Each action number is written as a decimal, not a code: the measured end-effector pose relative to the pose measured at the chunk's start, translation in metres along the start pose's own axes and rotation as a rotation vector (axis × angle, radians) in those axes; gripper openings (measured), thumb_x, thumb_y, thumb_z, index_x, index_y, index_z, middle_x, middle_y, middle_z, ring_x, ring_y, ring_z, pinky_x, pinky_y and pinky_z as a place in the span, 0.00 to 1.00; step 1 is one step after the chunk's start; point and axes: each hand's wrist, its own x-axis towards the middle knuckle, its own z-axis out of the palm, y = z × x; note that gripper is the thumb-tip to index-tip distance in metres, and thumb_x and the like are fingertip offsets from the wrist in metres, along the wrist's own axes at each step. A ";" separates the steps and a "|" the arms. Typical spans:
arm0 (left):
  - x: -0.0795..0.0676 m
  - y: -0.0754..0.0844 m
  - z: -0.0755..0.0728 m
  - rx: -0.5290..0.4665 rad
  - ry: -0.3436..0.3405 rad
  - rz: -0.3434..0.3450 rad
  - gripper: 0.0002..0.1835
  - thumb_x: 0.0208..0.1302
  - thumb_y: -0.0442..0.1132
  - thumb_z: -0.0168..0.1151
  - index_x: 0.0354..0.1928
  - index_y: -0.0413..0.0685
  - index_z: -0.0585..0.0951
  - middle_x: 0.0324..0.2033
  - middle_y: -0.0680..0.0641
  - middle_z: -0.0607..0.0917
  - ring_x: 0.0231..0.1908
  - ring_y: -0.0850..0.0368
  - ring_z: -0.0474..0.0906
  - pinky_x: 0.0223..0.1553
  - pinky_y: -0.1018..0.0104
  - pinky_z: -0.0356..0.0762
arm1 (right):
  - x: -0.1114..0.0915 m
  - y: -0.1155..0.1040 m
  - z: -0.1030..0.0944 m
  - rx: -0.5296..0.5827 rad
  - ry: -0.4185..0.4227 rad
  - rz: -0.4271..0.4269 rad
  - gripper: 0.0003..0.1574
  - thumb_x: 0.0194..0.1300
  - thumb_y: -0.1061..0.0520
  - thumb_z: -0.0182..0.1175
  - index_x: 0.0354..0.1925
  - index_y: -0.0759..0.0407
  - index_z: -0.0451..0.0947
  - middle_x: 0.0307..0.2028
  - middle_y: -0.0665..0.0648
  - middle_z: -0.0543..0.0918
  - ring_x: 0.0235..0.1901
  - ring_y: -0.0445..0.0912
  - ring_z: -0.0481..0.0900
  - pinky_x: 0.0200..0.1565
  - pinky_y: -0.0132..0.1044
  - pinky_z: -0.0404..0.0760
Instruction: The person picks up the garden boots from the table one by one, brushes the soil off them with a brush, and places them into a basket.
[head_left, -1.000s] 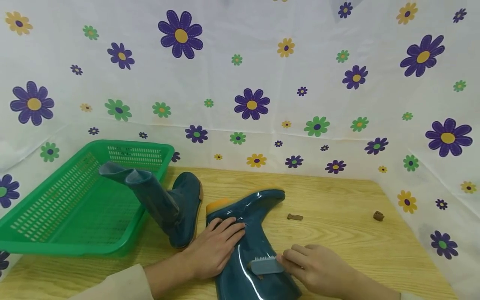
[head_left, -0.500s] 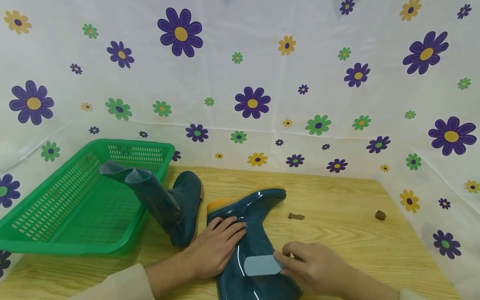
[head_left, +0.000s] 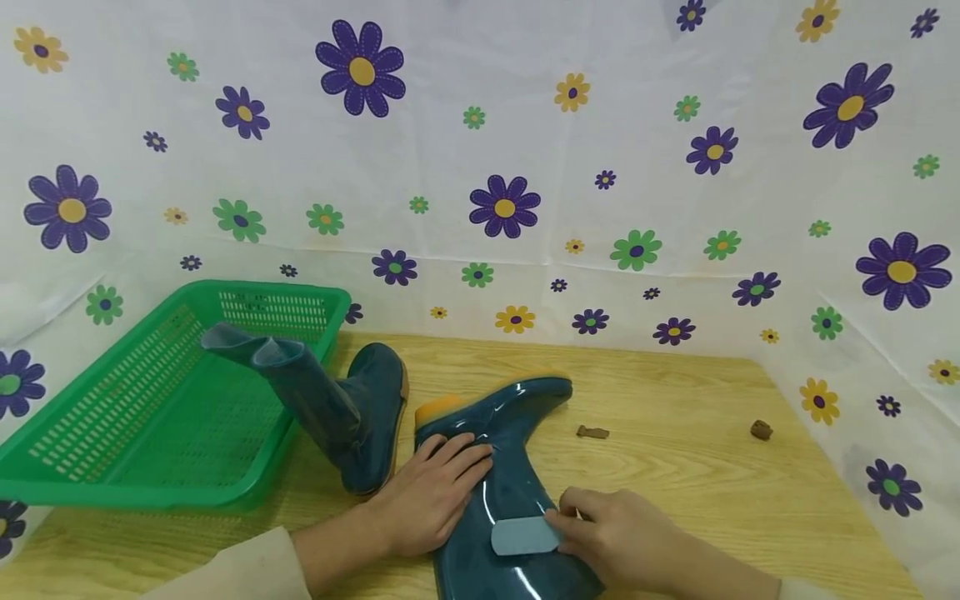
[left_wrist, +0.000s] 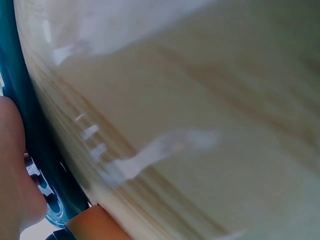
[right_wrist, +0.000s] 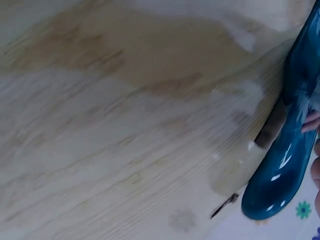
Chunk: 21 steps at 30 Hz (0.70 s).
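A glossy dark teal rubber boot [head_left: 517, 450] with an orange-yellow sole lies on its side on the wooden table. My left hand [head_left: 431, 500] rests on it near the ankle, fingers extended over the shaft. In my right hand [head_left: 626, 533] a small grey-blue brush [head_left: 525, 536] is pinched by one end. Its flat back faces up over the boot's shaft, so the bristles are hidden. The right wrist view shows the boot's toe [right_wrist: 272, 192] and a few fingertips at the right edge. In the left wrist view part of the left hand [left_wrist: 17, 175] appears beside the boot.
A second teal boot [head_left: 367, 417] stands to the left, its shaft leaning over the rim of a green plastic basket [head_left: 150, 497]. Two small brown lumps, a flat piece [head_left: 592, 432] and a rounder clod [head_left: 761, 430], lie on the table [head_left: 675, 392]. A flowered cloth [head_left: 442, 150] hangs behind.
The brush has turned from bristles showing to its flat back facing up, then shifted slightly down the shaft. The left hand and both boots have stayed in place.
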 end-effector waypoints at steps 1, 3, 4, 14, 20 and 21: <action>0.000 0.000 0.001 -0.002 0.003 0.003 0.24 0.71 0.48 0.38 0.66 0.54 0.65 0.66 0.53 0.65 0.67 0.51 0.57 0.61 0.49 0.59 | 0.000 0.002 -0.001 0.006 0.028 -0.001 0.16 0.61 0.54 0.63 0.48 0.56 0.81 0.35 0.47 0.75 0.23 0.29 0.69 0.29 0.11 0.66; 0.000 0.000 0.003 -0.003 0.010 0.007 0.24 0.71 0.48 0.37 0.66 0.54 0.65 0.66 0.53 0.64 0.66 0.51 0.57 0.61 0.49 0.58 | -0.001 0.006 -0.005 -0.003 0.082 -0.003 0.16 0.62 0.55 0.61 0.48 0.57 0.81 0.36 0.49 0.75 0.22 0.29 0.68 0.28 0.11 0.65; -0.001 0.000 0.004 -0.001 0.011 0.008 0.24 0.71 0.48 0.37 0.66 0.54 0.65 0.66 0.53 0.64 0.66 0.51 0.57 0.61 0.49 0.58 | -0.001 0.008 -0.008 -0.011 0.105 0.001 0.16 0.63 0.55 0.60 0.48 0.58 0.81 0.36 0.49 0.75 0.22 0.30 0.68 0.28 0.11 0.65; -0.001 -0.002 0.003 -0.004 0.022 0.020 0.24 0.71 0.48 0.38 0.66 0.54 0.65 0.67 0.53 0.64 0.67 0.51 0.57 0.60 0.50 0.58 | -0.024 0.048 -0.025 -0.269 0.105 0.117 0.19 0.70 0.49 0.51 0.45 0.58 0.82 0.33 0.50 0.75 0.19 0.30 0.62 0.20 0.17 0.62; 0.000 -0.001 0.002 -0.001 0.010 0.016 0.24 0.71 0.48 0.38 0.66 0.54 0.65 0.66 0.53 0.64 0.67 0.51 0.57 0.60 0.50 0.58 | -0.073 0.076 -0.038 -0.283 0.083 0.168 0.18 0.68 0.48 0.53 0.41 0.59 0.83 0.31 0.48 0.73 0.22 0.28 0.61 0.22 0.17 0.61; 0.000 -0.001 0.002 -0.001 0.009 0.016 0.24 0.71 0.48 0.38 0.66 0.54 0.65 0.66 0.53 0.64 0.67 0.51 0.57 0.60 0.50 0.58 | -0.082 0.079 -0.040 -0.281 0.082 0.174 0.18 0.67 0.48 0.55 0.40 0.59 0.84 0.31 0.47 0.73 0.22 0.27 0.61 0.22 0.17 0.61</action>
